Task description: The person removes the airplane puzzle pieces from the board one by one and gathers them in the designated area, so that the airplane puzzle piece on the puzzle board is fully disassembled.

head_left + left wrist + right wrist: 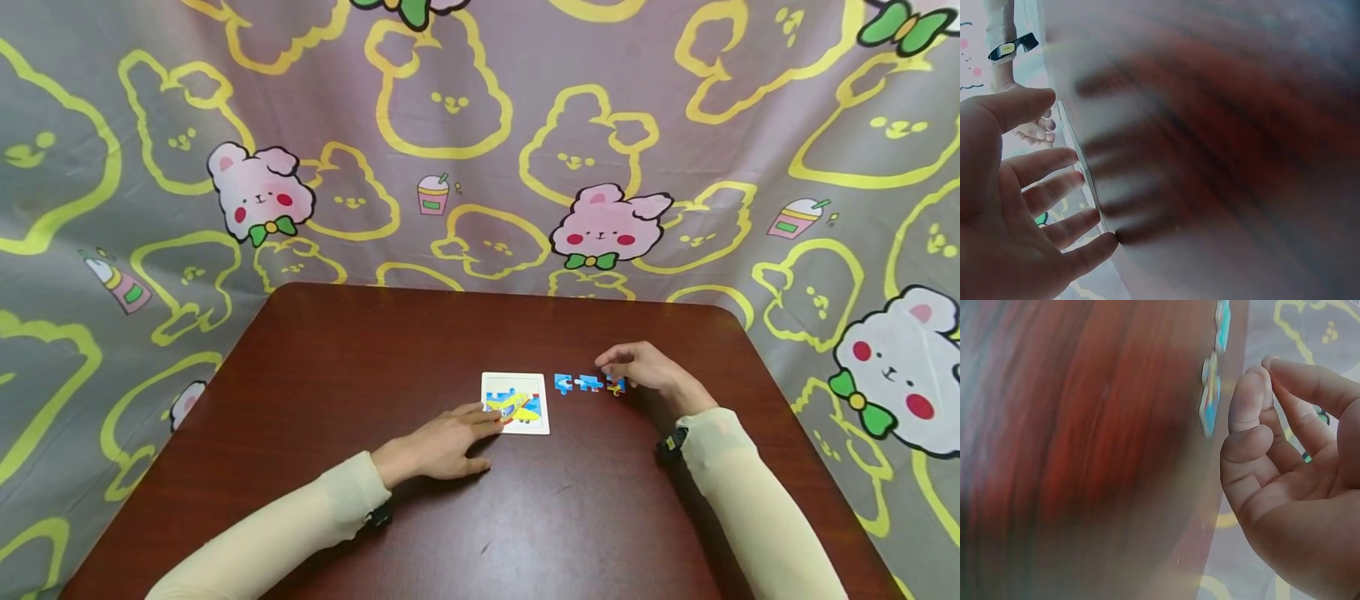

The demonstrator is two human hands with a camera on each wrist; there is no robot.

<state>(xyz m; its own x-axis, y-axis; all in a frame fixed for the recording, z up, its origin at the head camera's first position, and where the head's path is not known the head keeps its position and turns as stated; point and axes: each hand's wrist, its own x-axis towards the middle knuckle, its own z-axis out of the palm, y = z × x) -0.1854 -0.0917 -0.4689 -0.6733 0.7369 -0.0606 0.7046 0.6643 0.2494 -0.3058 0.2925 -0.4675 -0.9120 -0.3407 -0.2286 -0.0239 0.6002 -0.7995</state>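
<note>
A small white-framed jigsaw board (514,376) lies on the table, showing a yellow airplane partly filled in on blue. My left hand (442,443) rests flat with its straight fingers over the board's left edge; in the left wrist view its fingertips (1088,215) line up along the thin board edge. Right of the board lie three loose jigsaw pieces in a row: a blue one (562,383), a middle one (588,383) and a multicoloured one (616,387). Over the last piece hovers my right hand (651,371), fingers loosely bent, holding nothing; the right wrist view shows that jigsaw piece (1210,403) beside the fingertips.
The dark brown wooden table (360,358) has a rounded far edge. Behind and at both sides hangs a grey curtain (480,183) with yellow outlines and cartoon rabbits. A black wrist device (672,444) sits at the right sleeve's cuff.
</note>
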